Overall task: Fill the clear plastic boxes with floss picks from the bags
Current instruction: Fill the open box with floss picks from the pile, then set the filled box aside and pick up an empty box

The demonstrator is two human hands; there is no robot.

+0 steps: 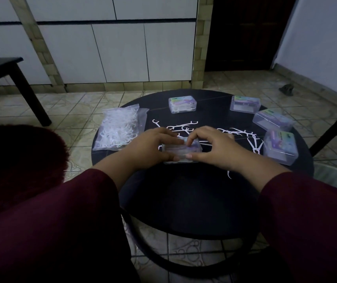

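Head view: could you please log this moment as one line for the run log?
left hand and right hand: both grip clear box | bag of floss picks: left on round table | loose picks: scattered

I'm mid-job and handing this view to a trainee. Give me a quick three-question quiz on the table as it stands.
1. True or false: both hands are on the same clear box.
2. Besides that box, how many clear boxes stand on the round table?
3. On which side of the table does the bag of floss picks lie: A the person's left, B the person's right, C the far edge?

Key
1. True: the left hand and right hand hold the clear box between them.
2. Four: one at far centre, three along the right of the round table.
3. A: the bag of floss picks lies on the left.
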